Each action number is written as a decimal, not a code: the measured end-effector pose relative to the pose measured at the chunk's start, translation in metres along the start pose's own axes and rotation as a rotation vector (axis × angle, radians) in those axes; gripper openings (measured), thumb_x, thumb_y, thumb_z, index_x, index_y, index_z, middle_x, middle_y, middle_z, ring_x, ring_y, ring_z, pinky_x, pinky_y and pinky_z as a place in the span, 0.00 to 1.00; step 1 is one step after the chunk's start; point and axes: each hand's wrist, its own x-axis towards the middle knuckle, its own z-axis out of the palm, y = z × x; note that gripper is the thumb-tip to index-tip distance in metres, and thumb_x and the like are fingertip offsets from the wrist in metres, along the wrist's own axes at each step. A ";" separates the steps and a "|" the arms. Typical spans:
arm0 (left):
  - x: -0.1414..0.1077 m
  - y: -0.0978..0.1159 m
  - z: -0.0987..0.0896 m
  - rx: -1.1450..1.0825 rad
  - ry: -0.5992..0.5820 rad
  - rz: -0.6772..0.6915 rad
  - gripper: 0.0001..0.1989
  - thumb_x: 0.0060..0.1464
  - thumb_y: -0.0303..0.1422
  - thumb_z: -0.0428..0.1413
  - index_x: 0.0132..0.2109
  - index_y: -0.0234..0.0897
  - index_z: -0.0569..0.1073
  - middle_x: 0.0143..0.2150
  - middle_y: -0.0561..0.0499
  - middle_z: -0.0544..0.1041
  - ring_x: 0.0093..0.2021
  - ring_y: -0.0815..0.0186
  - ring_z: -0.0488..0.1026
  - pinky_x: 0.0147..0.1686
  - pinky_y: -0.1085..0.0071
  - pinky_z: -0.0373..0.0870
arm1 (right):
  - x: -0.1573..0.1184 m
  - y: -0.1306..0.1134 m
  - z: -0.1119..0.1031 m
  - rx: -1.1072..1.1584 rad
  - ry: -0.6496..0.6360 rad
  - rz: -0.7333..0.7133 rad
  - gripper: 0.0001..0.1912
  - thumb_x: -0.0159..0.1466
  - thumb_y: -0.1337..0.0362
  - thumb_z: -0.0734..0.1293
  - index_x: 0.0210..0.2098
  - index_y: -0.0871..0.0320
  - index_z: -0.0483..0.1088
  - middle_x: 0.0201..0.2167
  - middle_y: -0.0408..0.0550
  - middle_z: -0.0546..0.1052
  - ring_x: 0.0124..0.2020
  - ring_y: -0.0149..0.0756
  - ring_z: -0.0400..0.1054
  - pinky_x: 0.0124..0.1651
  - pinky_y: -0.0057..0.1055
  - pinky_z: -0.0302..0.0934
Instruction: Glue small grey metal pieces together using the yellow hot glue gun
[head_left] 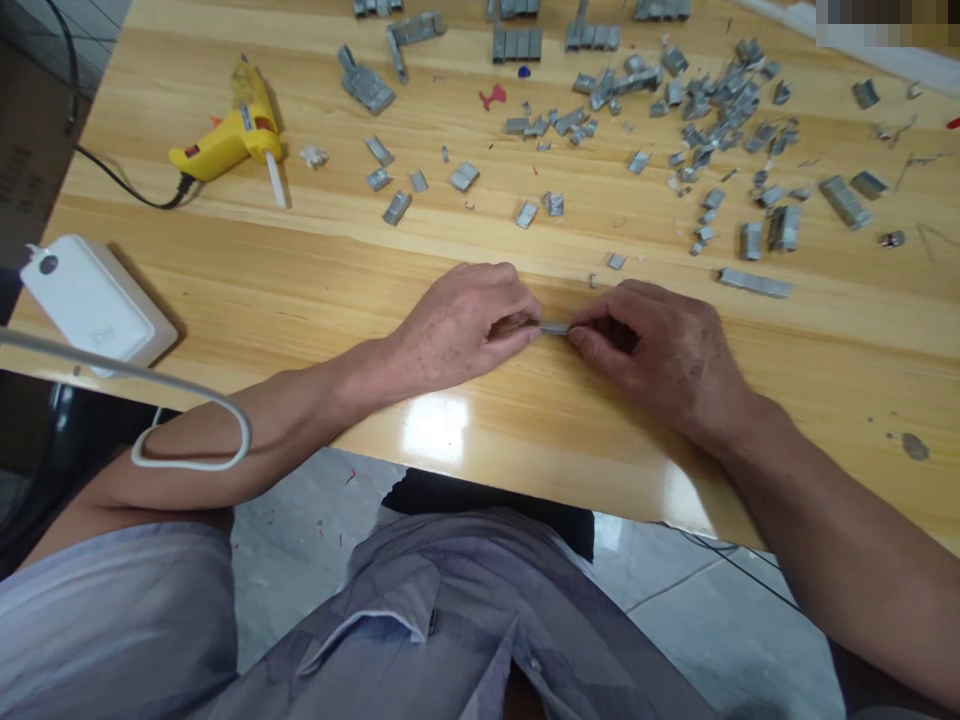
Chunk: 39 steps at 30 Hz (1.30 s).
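Between my two hands, a short grey strip of staples (554, 328) is held low over the wooden table (315, 270). My left hand (472, 320) pinches its left end between thumb and fingertips. The right end sits in the closed thumb and forefinger of my right hand (660, 350). Only the middle of the strip shows; the fingertips cover both ends. Just beyond my right hand lie a small staple piece (616, 261) and a longer staple strip (754, 283).
Many loose staple pieces (724, 100) are scattered at the back right, with several stacked staple blocks (517, 45) along the far side. At the left lie a yellow glue gun (232, 135) and a white power bank (97, 300). A white cable (187, 462) crosses my left forearm.
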 end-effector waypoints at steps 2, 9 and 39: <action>-0.001 -0.001 0.000 0.006 -0.009 0.009 0.10 0.71 0.39 0.59 0.47 0.38 0.82 0.39 0.47 0.82 0.40 0.60 0.78 0.43 0.64 0.73 | -0.001 0.000 -0.001 0.003 -0.006 0.000 0.06 0.72 0.57 0.68 0.40 0.49 0.78 0.33 0.49 0.81 0.32 0.44 0.73 0.34 0.40 0.64; -0.001 -0.003 0.000 0.008 -0.002 0.045 0.11 0.71 0.40 0.60 0.45 0.37 0.81 0.40 0.47 0.81 0.39 0.61 0.77 0.43 0.63 0.71 | -0.002 -0.001 -0.002 -0.018 -0.034 -0.016 0.08 0.72 0.56 0.68 0.40 0.51 0.77 0.34 0.49 0.80 0.32 0.42 0.73 0.33 0.38 0.63; -0.002 0.003 -0.001 -0.171 0.149 0.064 0.06 0.69 0.37 0.64 0.49 0.41 0.81 0.40 0.50 0.80 0.36 0.67 0.74 0.35 0.69 0.70 | -0.001 -0.001 -0.003 0.147 0.069 -0.036 0.12 0.77 0.54 0.64 0.42 0.50 0.77 0.31 0.46 0.81 0.30 0.40 0.73 0.33 0.37 0.64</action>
